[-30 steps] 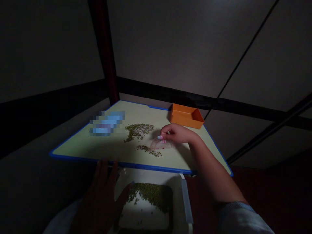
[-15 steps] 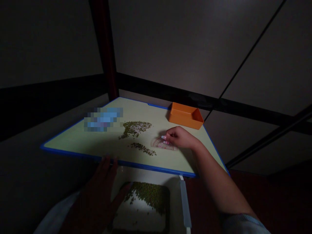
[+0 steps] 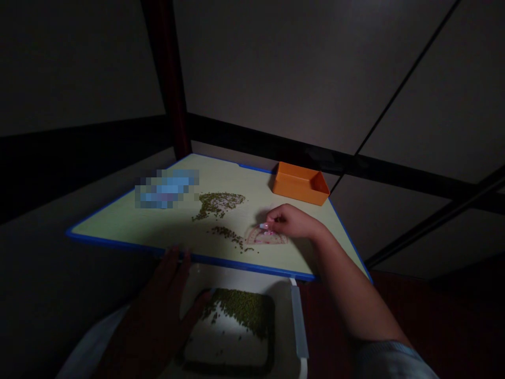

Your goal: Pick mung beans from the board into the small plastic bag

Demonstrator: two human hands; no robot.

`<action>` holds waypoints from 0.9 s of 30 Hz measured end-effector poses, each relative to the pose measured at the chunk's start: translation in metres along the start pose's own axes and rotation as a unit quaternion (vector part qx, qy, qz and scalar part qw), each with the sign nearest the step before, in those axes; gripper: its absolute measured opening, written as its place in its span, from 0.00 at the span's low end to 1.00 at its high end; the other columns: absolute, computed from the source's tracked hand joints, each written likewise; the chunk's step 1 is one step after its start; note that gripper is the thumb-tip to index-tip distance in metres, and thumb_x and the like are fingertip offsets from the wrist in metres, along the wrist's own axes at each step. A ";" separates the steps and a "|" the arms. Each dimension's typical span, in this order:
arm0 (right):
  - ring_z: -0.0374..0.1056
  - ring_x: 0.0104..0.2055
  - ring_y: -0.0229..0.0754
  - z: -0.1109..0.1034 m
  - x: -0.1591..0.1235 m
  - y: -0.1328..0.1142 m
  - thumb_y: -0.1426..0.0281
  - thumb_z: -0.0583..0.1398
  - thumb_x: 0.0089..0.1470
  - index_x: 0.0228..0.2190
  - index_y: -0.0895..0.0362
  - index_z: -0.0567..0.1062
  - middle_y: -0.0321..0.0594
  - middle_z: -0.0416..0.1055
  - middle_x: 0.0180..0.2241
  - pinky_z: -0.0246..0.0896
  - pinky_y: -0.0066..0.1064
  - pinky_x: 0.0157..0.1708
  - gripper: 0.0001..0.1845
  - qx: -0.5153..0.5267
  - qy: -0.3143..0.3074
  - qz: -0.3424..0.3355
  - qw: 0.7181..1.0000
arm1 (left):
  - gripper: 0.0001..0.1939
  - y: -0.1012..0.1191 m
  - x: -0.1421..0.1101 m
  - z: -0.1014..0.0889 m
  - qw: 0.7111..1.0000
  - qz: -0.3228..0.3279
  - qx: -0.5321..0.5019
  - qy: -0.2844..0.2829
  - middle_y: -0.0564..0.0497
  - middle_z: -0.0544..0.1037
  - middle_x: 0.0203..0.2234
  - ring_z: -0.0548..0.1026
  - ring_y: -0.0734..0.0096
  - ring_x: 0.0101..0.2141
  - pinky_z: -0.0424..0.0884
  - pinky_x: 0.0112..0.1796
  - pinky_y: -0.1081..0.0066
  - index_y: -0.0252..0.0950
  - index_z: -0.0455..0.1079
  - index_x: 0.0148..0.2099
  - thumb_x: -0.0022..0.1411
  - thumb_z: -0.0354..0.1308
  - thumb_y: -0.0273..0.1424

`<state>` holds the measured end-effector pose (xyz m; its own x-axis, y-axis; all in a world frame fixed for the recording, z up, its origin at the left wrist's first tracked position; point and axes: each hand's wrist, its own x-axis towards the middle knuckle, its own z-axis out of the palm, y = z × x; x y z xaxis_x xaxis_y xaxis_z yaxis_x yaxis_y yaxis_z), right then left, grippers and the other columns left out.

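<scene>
My right hand pinches a clear protractor with pink markings and presses it flat on a pale yellow board with a blue rim. At the protractor's left edge lies a narrow strip of small green beans. A larger patch of beans spreads just behind that strip. My left hand is in shadow, its fingers stretched out at the board's front edge. Its thumb reaches over a white plastic bin below, where more green beans lie heaped.
An orange open tray stands at the board's back right corner. A blurred light-blue item lies at the back left. Dark wall panels rise close behind the board. A grey latch sits on the bin's right side.
The protractor has shifted a little, its straight edge turned more level, and a few beans now lie scattered in front of its left corner. My left hand has stayed in place.
</scene>
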<state>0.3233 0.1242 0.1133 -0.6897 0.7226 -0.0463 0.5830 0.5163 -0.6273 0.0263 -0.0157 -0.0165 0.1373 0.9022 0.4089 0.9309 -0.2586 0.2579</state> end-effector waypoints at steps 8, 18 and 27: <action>0.52 0.25 0.33 -0.014 -0.008 0.003 0.62 0.57 0.53 0.23 0.61 0.72 0.31 0.59 0.20 0.47 0.28 0.29 0.15 0.003 -0.041 0.023 0.999 | 0.42 0.006 0.004 -0.007 1.000 -0.009 0.000 -0.015 0.34 0.51 0.68 0.50 0.46 0.67 0.56 0.61 0.48 0.28 0.51 0.67 0.61 0.44 0.53; 0.53 0.25 0.33 -0.015 -0.011 -0.001 0.63 0.57 0.53 0.25 0.62 0.74 0.32 0.61 0.20 0.48 0.28 0.29 0.15 -0.012 -0.073 0.045 0.996 | 0.44 0.007 0.006 -0.008 0.999 -0.016 0.006 -0.034 0.35 0.50 0.69 0.50 0.44 0.67 0.56 0.61 0.46 0.29 0.49 0.68 0.60 0.42 0.54; 0.49 0.24 0.31 -0.011 -0.011 -0.004 0.63 0.57 0.53 0.21 0.60 0.69 0.29 0.55 0.19 0.45 0.26 0.27 0.15 0.032 -0.104 0.014 0.994 | 0.42 0.004 0.003 -0.004 1.000 -0.003 0.005 -0.017 0.34 0.51 0.68 0.49 0.47 0.67 0.56 0.61 0.49 0.29 0.50 0.68 0.61 0.42 0.54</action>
<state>0.3332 0.1196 0.1246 -0.7511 0.6221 -0.2211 0.5800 0.4619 -0.6710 0.0287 -0.0158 -0.0107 0.1430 0.9151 0.3770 0.9354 -0.2494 0.2506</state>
